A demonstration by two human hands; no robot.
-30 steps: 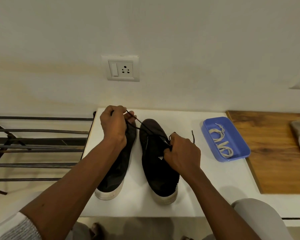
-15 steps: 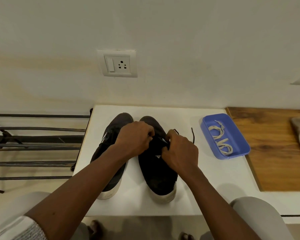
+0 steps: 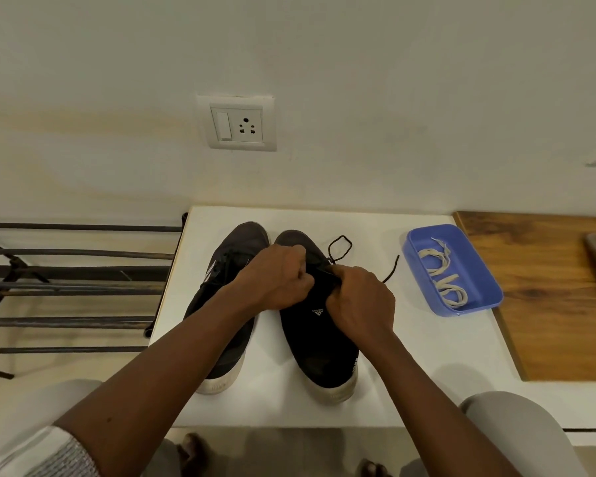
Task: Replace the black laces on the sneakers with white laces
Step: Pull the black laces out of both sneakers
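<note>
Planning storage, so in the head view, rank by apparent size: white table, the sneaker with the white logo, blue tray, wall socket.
1. white table
2. sneaker with the white logo
3. blue tray
4. wall socket (farther away, so unsure against the tray)

The left sneaker and the right sneaker are black with off-white soles, the left carrying white side stripes and the right a small white logo; the loose lace is black. The tray is blue, the laces in it off-white. The table is white, the board beside it brown wood grain, the rack black.
</note>
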